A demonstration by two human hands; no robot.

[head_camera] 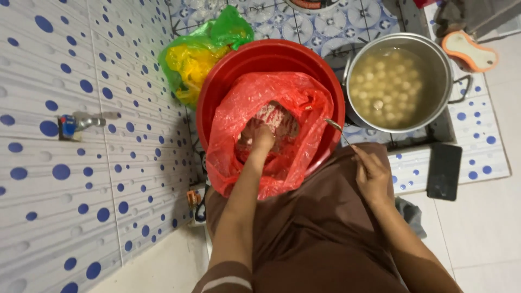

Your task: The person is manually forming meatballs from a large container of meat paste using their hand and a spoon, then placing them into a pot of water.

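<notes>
Blue-dotted tiles cover the wall and counter (488, 157); left hand (264, 138) digs, fingers buried, into pink minced meat (277, 116) inside a red bag (304, 103) lining a red basin (217, 87); right hand (373, 176) grips a spoon (336, 129) beside the pot of meatballs (391, 87)

**Meat mix in the bag, spoon at the basin's rim**

Your mince (277, 116) is a pinkish, speckled lump sitting low in the mouth of the red bag (271, 135). The bag is thin, glossy and crumpled, opened wide, and it lines a round red basin (217, 92); its near edge hangs over the basin's near rim. Your spoon (337, 130) is slim and metal, tilted, with its bowl end pointing far-left and lying just at the basin's right rim, beside the bag. The basin stands at the middle of the scene, left of the steel pot (445, 70), which holds pale balls in cloudy broth.
</notes>
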